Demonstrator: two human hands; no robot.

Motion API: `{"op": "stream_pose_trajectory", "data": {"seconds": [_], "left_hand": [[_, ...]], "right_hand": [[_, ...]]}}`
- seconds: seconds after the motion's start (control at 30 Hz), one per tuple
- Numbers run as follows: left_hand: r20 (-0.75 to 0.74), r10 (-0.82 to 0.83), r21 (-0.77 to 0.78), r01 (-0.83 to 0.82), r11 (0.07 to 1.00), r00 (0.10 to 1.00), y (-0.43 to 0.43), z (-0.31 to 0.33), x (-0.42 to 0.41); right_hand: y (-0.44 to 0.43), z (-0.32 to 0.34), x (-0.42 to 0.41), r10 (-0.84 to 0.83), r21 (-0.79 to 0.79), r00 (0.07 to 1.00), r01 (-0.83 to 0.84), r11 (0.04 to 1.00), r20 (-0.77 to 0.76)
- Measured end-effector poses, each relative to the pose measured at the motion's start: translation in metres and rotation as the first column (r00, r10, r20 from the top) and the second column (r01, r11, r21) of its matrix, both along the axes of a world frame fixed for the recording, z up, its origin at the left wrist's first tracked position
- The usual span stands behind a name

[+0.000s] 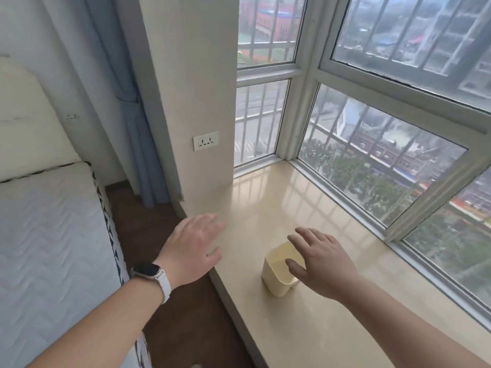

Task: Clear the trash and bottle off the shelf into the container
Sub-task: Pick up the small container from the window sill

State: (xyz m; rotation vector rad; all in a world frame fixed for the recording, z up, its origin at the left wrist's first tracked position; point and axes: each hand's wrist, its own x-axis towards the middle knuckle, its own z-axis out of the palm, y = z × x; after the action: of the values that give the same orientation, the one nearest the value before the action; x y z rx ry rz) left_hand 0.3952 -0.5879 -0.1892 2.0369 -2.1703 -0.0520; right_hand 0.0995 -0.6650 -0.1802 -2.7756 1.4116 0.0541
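Two bare hands hover with fingers spread, holding nothing. The left hand (192,248), smartwatch (148,272) on its wrist, sits lower centre; the right hand (322,261) overlaps the cream container (276,277) standing on the glossy sill (265,203).

Bare forearms, white-strapped smartwatch (148,272) on left wrist.
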Motion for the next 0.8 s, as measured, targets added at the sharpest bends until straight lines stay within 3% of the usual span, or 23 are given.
{"op": "stream_pose_trajectory", "data": {"seconds": [0.23, 0.4, 0.7, 0.8], "left_hand": [[-0.027, -0.189, -0.004, 0.189, 0.982, 0.982, -0.053, -0.017, 0.063], [-0.083, -0.231, -0.005, 0.231, 0.973, 0.969, -0.075, -0.033, 0.086], [-0.142, -0.307, 0.016, 0.312, 0.95, 0.941, -0.111, -0.059, 0.052], [-0.254, -0.266, 0.072, 0.293, 0.953, 0.93, -0.12, -0.067, 0.027]], "right_hand": [[-0.017, -0.001, 0.072, -0.11, 0.031, 0.993, 0.111, 0.993, -0.053], [-0.019, -0.005, 0.086, -0.176, 0.075, 0.979, 0.184, 0.98, -0.108], [-0.031, -0.025, 0.06, -0.321, 0.13, 0.941, 0.334, 0.934, -0.109], [-0.032, -0.038, 0.044, -0.354, 0.175, 0.931, 0.364, 0.915, -0.086]]}}
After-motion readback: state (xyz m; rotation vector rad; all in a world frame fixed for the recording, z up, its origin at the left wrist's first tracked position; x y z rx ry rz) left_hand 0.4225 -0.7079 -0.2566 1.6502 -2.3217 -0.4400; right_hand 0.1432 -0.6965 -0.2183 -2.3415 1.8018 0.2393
